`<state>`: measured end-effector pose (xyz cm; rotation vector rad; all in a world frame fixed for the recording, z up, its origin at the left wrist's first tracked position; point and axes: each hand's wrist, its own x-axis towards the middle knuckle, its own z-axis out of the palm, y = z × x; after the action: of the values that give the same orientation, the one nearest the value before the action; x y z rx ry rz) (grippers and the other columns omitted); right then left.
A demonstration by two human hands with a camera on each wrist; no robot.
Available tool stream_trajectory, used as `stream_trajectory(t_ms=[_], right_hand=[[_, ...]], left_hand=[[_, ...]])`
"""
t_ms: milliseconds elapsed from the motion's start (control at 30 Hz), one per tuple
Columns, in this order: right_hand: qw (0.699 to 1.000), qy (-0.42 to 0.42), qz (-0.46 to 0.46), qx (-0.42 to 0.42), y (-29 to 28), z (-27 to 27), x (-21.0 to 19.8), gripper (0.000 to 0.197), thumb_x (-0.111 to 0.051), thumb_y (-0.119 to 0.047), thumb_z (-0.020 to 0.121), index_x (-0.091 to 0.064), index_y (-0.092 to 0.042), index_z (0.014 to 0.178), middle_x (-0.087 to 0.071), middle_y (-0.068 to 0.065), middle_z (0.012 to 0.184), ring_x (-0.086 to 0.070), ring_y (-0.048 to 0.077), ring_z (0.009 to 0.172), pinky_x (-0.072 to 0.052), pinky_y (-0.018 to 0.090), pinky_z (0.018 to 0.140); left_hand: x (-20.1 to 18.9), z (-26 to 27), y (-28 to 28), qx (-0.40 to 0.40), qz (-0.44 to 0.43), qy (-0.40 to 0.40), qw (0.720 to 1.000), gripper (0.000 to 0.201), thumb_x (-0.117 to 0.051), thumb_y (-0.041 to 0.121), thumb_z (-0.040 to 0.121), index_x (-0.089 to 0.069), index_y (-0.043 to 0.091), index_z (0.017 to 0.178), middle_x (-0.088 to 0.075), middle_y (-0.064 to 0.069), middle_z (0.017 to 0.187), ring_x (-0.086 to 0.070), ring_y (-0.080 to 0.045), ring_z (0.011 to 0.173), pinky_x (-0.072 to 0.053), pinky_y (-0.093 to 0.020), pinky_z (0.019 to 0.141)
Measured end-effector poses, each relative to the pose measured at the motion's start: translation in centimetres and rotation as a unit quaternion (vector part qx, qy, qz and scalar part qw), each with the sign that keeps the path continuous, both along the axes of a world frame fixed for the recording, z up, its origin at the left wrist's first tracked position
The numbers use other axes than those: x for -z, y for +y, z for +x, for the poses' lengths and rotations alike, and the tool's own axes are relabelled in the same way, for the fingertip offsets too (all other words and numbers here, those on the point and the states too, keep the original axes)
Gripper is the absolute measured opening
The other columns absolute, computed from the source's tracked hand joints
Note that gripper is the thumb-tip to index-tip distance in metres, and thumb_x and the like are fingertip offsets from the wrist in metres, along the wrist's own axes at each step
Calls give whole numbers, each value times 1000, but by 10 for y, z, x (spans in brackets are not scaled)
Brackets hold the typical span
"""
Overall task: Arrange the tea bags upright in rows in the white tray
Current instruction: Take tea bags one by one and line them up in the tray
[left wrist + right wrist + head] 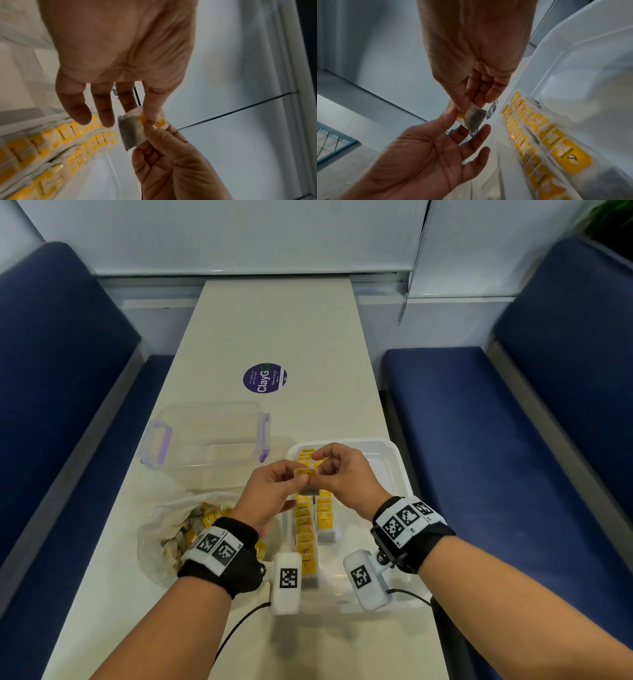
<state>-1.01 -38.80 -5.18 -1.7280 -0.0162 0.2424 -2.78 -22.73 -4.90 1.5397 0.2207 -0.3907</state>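
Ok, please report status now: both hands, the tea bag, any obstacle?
Left hand and right hand both pinch one tea bag above white tray. Two rows started. No obstacle seen.

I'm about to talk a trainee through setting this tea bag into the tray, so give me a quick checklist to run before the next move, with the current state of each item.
1. Tea bag held: ok, pinched between the left hand and the right hand.
2. Bag clear of the table: ok, it is in the air above the white tray.
3. Rows of tea bags already in the tray upright: ok, two rows, the right one shorter.
4. Free space in the tray: ok, its right side is bare.
5. Supply left: ok, more bags show in the plastic bag.
6. Which hand takes the bag: cannot tell.
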Motion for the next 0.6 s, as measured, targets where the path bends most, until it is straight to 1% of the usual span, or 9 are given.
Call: stream_trajectory(t_ms=[67,133,233,267,333,400,467,533,600], right_hand=[[1000,-16,-10,-9,0,0,1,33,-80,-11,74,-64,-11,103,-57,12,71,-54,20,65,-54,41,70],[999,-31,-32,-19,0,-1,1,20,-78,-13,78,-67,-9,94,-58,15,72,-54,19,65,-54,41,70],[997,-23,-69,-41,-1,-3,1,10,-73,-14,83,-67,-6,79,-63,4,67,-56,6,60,-51,26,62],[996,-15,-78,-51,-1,-4,0,11,-72,-14,84,-66,-8,75,-60,0,64,-53,2,56,-46,22,60],[993,1,-94,-70,-2,-4,2,20,-70,-15,85,-62,-10,67,-52,-4,57,-45,3,50,-40,22,58],[991,-1,-103,-84,-2,-5,2,35,-69,-18,87,-53,-13,56,-41,-4,52,-36,7,49,-34,25,55],[990,-6,-118,-81,-2,-5,3,42,-68,-23,87,-46,-15,52,-35,-5,50,-31,7,48,-31,25,53],[990,-18,-129,-60,-1,-7,5,37,-70,-25,85,-50,-17,55,-41,-5,52,-36,7,49,-36,26,54],[992,-41,-121,-20,1,-9,8,24,-75,-21,81,-57,-23,65,-56,-4,64,-50,8,60,-47,29,63]], left_hand=[[0,0,0,1,12,-2,1000,9,-68,12,91,-70,18,85,-69,0,83,-66,-21,90,-48,-41,84],[1,1,0,3,28,-9,1000,15,-68,12,90,-68,18,77,-67,-1,79,-63,-19,86,-47,-39,83],[1,2,1,-4,40,-29,999,8,-71,10,88,-67,17,86,-64,-2,83,-60,-18,83,-48,-34,78],[2,3,2,-3,39,-36,999,15,-72,8,87,-67,20,94,-62,-2,88,-60,-16,81,-50,-31,74],[2,3,3,15,32,-49,998,29,-70,5,87,-67,26,107,-62,-1,97,-62,-13,81,-51,-25,71],[0,1,2,33,37,-49,998,20,-68,5,90,-71,22,100,-68,-4,95,-64,-16,84,-52,-24,72],[1,1,2,32,43,-38,998,11,-65,7,92,-72,16,90,-68,-9,88,-62,-21,84,-51,-28,75],[3,1,3,27,48,-31,998,10,-65,9,93,-70,13,85,-67,-9,86,-62,-21,84,-50,-28,75],[4,0,3,27,55,-33,998,10,-65,13,93,-70,10,84,-67,-8,85,-62,-19,83,-50,-27,73]])
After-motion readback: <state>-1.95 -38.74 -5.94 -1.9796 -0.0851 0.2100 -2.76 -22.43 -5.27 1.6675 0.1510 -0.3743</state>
